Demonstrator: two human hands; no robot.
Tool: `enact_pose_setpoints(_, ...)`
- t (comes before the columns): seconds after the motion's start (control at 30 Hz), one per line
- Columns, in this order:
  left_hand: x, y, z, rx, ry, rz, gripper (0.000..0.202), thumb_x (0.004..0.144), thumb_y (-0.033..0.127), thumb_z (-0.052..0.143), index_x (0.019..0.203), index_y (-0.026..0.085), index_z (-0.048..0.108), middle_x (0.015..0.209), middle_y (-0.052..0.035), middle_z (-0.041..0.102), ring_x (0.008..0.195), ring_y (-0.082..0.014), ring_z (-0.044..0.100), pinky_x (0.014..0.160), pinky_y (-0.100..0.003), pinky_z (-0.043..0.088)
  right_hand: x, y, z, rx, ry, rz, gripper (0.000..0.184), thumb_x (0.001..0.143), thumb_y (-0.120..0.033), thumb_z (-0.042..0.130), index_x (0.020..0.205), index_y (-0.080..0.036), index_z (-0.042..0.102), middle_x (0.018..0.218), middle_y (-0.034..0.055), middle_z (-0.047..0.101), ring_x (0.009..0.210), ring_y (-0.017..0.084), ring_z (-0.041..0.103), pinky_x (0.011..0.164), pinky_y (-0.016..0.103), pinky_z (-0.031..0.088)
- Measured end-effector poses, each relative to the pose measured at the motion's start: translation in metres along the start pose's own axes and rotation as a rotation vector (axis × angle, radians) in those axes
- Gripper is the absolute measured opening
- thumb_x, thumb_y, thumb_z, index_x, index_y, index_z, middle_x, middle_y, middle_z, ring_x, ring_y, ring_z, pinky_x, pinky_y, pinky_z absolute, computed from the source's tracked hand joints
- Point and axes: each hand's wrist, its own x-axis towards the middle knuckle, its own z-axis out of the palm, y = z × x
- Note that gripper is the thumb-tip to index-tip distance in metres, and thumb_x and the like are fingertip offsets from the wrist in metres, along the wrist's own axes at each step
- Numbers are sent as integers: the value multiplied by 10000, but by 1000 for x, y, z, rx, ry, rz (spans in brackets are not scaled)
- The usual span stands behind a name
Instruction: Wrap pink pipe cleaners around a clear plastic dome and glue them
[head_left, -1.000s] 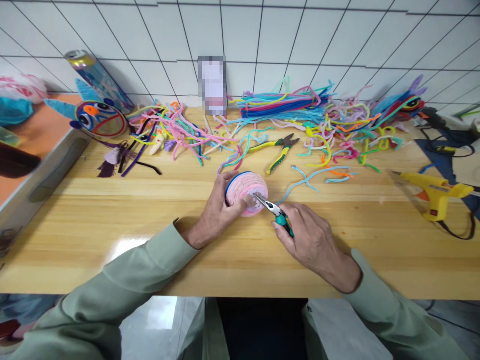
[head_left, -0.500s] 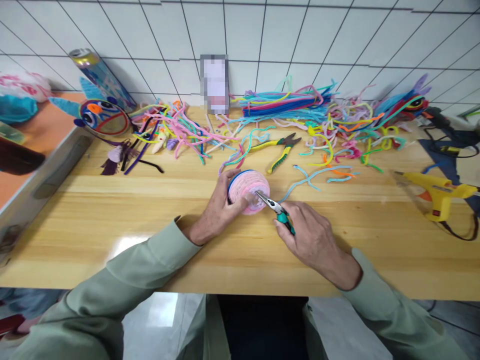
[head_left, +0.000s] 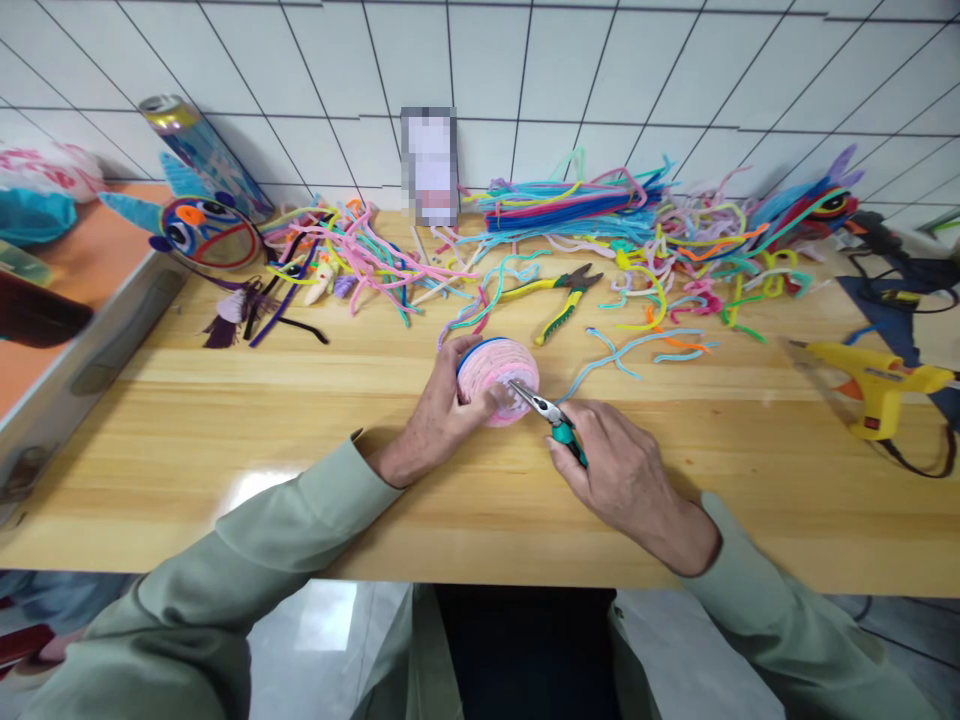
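Observation:
A round pink piece [head_left: 491, 368], wound in rows of fuzzy strands with a blue edge, is gripped by my left hand [head_left: 442, 415]. My left thumb presses on its pale lower face. My right hand [head_left: 611, 455] is wrapped round the green handles of needle-nose pliers [head_left: 551, 412]. Their narrow jaws touch the pale centre of the pink piece, beside my left thumb. Whether anything is pinched in the jaw tips is too small to tell. Beyond the piece lie yellow-and-green cutting pliers [head_left: 566, 300] with spread handles.
Loose pipe cleaners [head_left: 375, 250] and a bundle of them [head_left: 574, 208] line the wall, beside a phone [head_left: 435, 170]. A yellow glue gun [head_left: 874, 380] lies at right. A blue-eared craft figure [head_left: 210, 235] and a can [head_left: 202, 150] stand at left. Blue strands [head_left: 619, 355] lie near my right hand.
Almost nothing differs. Both hands, the pink piece and the needle-nose pliers keep nearly the same position, with only a very slight shift of the view.

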Motion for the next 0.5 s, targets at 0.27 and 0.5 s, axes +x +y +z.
enact_pose_setpoints(0.27,1,2,-3,-4,-30,-10,674,977,678,648,1443,225,469,1454,-147,576,1340,-326,600,1206,-540,490,0,1,0,-33,5,-4,218,1033,-196,553,1248,-175,585,969,100,753,859,258,713,731,364,556)
enact_pose_setpoints(0.5,6,3,-6,32,-81,35,771,905,718,731,1451,251,452,1462,-153,532,1415,-344,549,1284,-585,411,-2,2,2,-21,-3,15,231,1033,-209,556,1259,-182,594,977,98,752,874,262,711,741,371,555)
